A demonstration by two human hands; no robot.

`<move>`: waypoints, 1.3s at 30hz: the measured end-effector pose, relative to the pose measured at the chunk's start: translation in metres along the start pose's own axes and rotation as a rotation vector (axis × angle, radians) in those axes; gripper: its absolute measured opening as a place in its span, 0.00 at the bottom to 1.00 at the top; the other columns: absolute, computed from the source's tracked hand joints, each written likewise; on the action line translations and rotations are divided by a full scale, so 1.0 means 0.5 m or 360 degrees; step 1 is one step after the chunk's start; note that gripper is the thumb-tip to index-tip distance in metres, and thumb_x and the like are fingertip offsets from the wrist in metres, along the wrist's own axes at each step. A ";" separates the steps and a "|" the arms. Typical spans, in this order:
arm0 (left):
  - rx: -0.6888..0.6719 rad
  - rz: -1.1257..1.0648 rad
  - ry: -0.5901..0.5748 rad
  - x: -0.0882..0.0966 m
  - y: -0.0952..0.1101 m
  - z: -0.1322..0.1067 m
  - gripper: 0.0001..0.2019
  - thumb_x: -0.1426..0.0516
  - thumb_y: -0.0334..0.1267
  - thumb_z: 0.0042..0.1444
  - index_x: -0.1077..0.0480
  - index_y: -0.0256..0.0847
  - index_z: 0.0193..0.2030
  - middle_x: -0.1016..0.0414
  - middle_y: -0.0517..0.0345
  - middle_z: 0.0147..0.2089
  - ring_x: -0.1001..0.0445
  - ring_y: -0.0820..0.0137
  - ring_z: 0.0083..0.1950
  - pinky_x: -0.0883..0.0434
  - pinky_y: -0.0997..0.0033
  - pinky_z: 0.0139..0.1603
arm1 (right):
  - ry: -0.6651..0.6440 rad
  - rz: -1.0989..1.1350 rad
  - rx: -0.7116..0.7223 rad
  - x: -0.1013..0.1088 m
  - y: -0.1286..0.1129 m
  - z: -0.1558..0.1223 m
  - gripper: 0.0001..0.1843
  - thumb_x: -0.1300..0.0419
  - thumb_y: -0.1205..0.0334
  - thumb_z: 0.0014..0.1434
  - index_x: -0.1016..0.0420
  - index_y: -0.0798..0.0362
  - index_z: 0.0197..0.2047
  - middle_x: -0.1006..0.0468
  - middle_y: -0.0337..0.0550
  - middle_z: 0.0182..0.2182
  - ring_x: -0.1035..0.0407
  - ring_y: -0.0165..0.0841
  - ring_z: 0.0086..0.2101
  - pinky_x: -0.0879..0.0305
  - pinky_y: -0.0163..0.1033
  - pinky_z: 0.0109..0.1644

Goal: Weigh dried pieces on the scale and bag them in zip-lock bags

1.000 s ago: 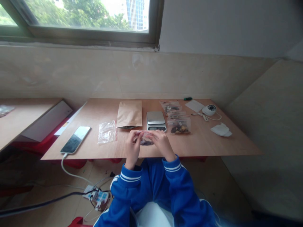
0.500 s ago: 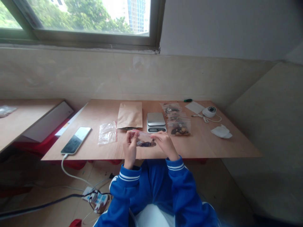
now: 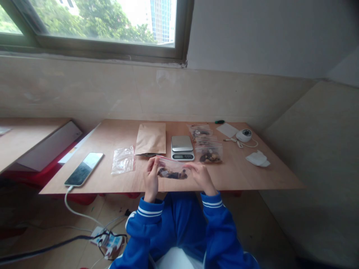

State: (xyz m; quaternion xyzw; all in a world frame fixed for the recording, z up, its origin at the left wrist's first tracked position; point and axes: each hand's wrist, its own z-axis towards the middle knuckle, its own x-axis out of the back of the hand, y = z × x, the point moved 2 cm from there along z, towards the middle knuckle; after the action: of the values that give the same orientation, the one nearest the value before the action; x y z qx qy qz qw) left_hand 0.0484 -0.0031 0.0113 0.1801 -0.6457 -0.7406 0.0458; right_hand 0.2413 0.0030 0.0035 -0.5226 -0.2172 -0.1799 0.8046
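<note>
Both my hands hold a small clear zip bag point(image 3: 173, 170) with dark dried pieces inside, above the near edge of the wooden table point(image 3: 238, 175). My left hand point(image 3: 152, 177) pinches its left end and my right hand point(image 3: 201, 175) pinches its right end. The bag is stretched flat between them, its red-lined top edge up. Just behind it sit a small silver kitchen scale point(image 3: 182, 147) and a brown paper pouch point(image 3: 150, 139). My sleeves are blue with white stripes.
Several filled clear bags point(image 3: 209, 153) lie right of the scale. An empty clear bag point(image 3: 122, 159) and a phone on a cable point(image 3: 83, 168) lie left. A white round device point(image 3: 244, 135), crumpled tissue point(image 3: 257, 158), paper and a green pen point(image 3: 219, 121) sit far right. A power strip point(image 3: 108, 241) lies on the floor.
My hands have moved apart along the bag's top edge, so the bag now shows stretched out between them. The view has shifted slightly.
</note>
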 end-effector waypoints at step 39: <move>-0.0581 0.1656 -0.0201 0.154 -0.134 0.222 0.22 0.44 0.31 0.50 0.33 0.43 0.54 0.34 0.47 0.56 0.40 0.53 0.64 0.41 0.52 0.63 | 0.0617 -0.1059 -0.0927 0.063 0.256 -0.006 0.32 0.51 0.51 0.61 0.42 0.60 0.63 0.49 0.66 0.65 0.59 0.58 0.65 0.59 0.72 0.60</move>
State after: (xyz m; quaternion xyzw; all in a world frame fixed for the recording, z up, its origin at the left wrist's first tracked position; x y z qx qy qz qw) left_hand -0.0486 0.0888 -0.0588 -0.2182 -0.5122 -0.7296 0.3971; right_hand 0.3343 0.0483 -0.0782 -0.5851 -0.1592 -0.5751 0.5492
